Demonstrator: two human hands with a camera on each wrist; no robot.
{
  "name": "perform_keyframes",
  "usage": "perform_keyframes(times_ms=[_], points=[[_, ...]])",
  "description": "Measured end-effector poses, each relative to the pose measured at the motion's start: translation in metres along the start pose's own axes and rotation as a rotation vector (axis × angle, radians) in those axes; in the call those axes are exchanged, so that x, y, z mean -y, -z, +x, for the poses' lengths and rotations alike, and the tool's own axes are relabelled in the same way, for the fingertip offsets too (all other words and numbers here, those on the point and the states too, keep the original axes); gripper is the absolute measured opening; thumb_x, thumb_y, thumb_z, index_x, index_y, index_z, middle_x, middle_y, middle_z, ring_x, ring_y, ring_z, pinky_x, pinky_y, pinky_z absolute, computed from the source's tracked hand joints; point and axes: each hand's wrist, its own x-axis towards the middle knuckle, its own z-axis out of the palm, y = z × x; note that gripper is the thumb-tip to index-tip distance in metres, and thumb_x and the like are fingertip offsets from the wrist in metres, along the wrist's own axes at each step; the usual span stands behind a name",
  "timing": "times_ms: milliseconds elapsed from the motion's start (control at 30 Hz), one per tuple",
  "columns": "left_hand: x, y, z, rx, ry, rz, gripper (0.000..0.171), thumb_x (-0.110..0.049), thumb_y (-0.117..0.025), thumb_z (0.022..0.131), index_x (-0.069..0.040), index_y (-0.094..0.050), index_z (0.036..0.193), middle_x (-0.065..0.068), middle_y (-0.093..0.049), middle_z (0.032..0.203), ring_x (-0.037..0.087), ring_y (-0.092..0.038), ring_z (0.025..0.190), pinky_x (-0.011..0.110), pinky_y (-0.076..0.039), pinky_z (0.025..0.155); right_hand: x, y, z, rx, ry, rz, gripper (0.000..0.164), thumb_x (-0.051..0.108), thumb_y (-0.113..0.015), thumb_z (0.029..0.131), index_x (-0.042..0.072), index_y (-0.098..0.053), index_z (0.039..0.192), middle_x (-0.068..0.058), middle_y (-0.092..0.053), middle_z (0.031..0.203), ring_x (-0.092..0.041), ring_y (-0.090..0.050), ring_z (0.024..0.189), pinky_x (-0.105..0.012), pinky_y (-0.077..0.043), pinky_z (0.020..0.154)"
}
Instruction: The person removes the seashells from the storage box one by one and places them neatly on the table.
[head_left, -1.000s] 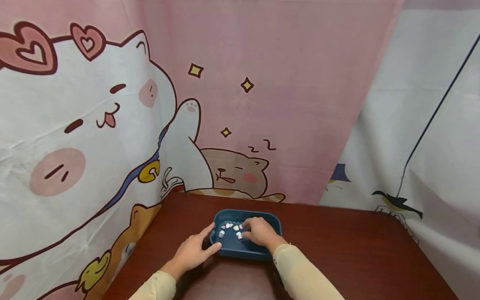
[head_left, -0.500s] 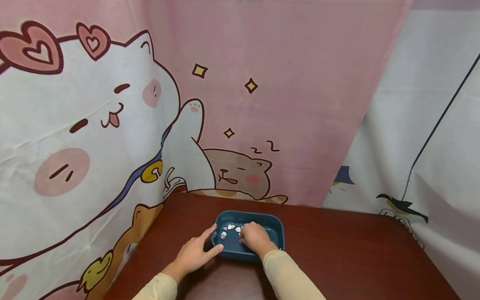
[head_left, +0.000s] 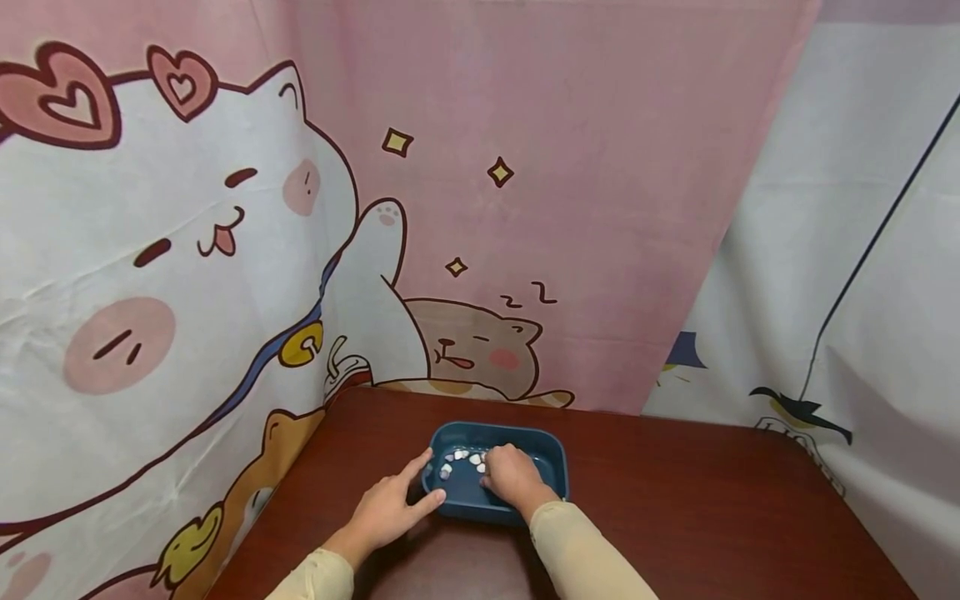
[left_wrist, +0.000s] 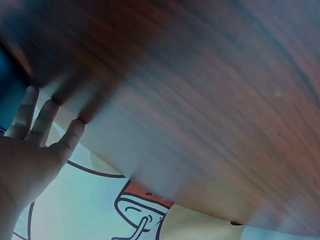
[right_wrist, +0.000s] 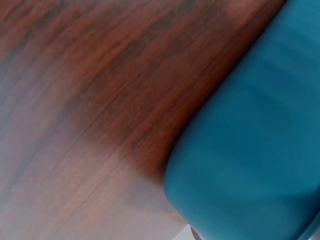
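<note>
A blue rectangular tray [head_left: 551, 442] stands on the dark red-brown table. Several small white and pale purple lumps, like pebbles [head_left: 446, 472], lie loosely in its left half and middle. My left hand [head_left: 384, 507] rests at the tray's left end, thumb and fingers spread along its rim; in the left wrist view its straight fingers [left_wrist: 42, 122] point towards the blue side. My right hand [head_left: 513, 477] reaches down inside the tray with curled fingers, beside the white lumps. Its fingertips are hidden, so whether they pinch a lump is unclear. The right wrist view shows no hand.
The wooden table [head_left: 675, 492] extends to both sides of the tray. Behind it hangs a pink and white cloth [head_left: 585, 208] printed with cartoon animals. The tray's outer wall [right_wrist: 250, 140] fills the right of the right wrist view.
My right hand has lowered into the tray and its fingers have curled in beside the lumps. The left hand keeps its place at the left end. The head view has shifted slightly.
</note>
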Motion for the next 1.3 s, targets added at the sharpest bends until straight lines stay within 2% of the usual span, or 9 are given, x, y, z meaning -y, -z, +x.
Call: perform_keyframes(times_ms=[133,267,467,633,867,1000,1067,1200,1300], points=[[0.002,-0.001,0.001,-0.002,-0.001,0.005,0.082,-0.068,-0.063,0.098,-0.030,-0.039,0.167,0.015,-0.066,0.149,0.039,-0.068,0.127,0.071,-0.052,0.102,0.000,0.000,0.002,0.014,-0.013,0.057,0.010,0.019,-0.085,0.092,0.012,-0.078,0.093,0.000,-0.072,0.083,-0.014,-0.061,0.075,-0.038,-0.061,0.080],[0.002,0.000,0.001,0.002,0.004,0.001,0.081,-0.068,-0.063,0.098,-0.032,-0.039,0.167,0.015,-0.066,0.150,0.039,-0.068,0.127,0.070,-0.052,0.103,0.001,0.003,0.002,0.046,-0.018,0.093,0.016,0.017,-0.086,0.091,0.011,-0.084,0.106,-0.003,-0.080,0.100,-0.016,-0.068,0.087,-0.044,-0.063,0.093],[0.000,0.002,0.000,0.001,0.012,0.004,0.081,-0.069,-0.063,0.098,-0.033,-0.039,0.166,0.015,-0.065,0.151,0.040,-0.067,0.126,0.071,-0.051,0.103,-0.001,0.010,0.001,0.093,0.008,0.088,0.015,0.008,-0.084,0.091,0.009,-0.086,0.105,-0.005,-0.083,0.103,-0.016,-0.072,0.090,-0.043,-0.064,0.093],[0.000,0.003,-0.001,-0.010,0.011,0.018,0.082,-0.068,-0.064,0.097,-0.031,-0.040,0.166,0.016,-0.066,0.148,0.039,-0.069,0.122,0.071,-0.053,0.101,-0.004,0.011,-0.001,0.094,0.057,0.094,0.016,0.010,-0.086,0.090,0.010,-0.086,0.106,-0.004,-0.083,0.103,-0.016,-0.075,0.094,-0.041,-0.064,0.093],[0.002,0.000,0.001,-0.007,0.004,0.021,0.081,-0.069,-0.063,0.098,-0.031,-0.040,0.166,0.015,-0.067,0.148,0.038,-0.069,0.122,0.070,-0.053,0.102,-0.007,0.009,-0.004,0.090,0.120,0.108,0.012,0.014,-0.088,0.088,0.011,-0.087,0.099,-0.001,-0.083,0.096,-0.009,-0.070,0.083,-0.037,-0.065,0.089],[0.003,0.001,0.002,-0.012,-0.010,0.028,0.082,-0.072,-0.061,0.098,-0.031,-0.040,0.166,0.015,-0.067,0.148,0.038,-0.070,0.122,0.069,-0.053,0.102,-0.005,0.010,-0.004,0.101,0.145,0.103,0.012,0.011,-0.084,0.092,0.013,-0.087,0.103,0.001,-0.083,0.098,-0.008,-0.070,0.083,-0.038,-0.065,0.091],[0.004,0.001,0.002,-0.014,-0.015,0.030,0.083,-0.073,-0.060,0.097,-0.031,-0.040,0.166,0.015,-0.067,0.148,0.038,-0.070,0.122,0.069,-0.053,0.102,-0.004,0.011,-0.004,0.108,0.150,0.115,0.014,0.010,-0.079,0.096,0.015,-0.087,0.107,0.003,-0.082,0.091,-0.007,-0.068,0.080,-0.040,-0.064,0.093],[0.004,0.002,0.001,-0.014,-0.019,0.026,0.083,-0.072,-0.061,0.098,-0.031,-0.040,0.166,0.015,-0.068,0.146,0.038,-0.070,0.121,0.069,-0.053,0.102,-0.003,0.008,-0.003,0.090,0.177,0.098,0.017,0.009,-0.074,0.099,0.018,-0.088,0.104,0.007,-0.074,0.073,-0.004,-0.061,0.069,-0.040,-0.065,0.090],[0.004,0.001,0.001,-0.013,-0.016,0.022,0.080,-0.069,-0.062,0.099,-0.031,-0.040,0.166,0.015,-0.069,0.146,0.037,-0.070,0.119,0.068,-0.053,0.101,-0.001,0.006,-0.002,0.064,0.202,0.033,0.016,0.008,-0.076,0.097,0.018,-0.088,0.097,0.008,-0.076,0.075,-0.005,-0.062,0.069,-0.037,-0.065,0.087]])
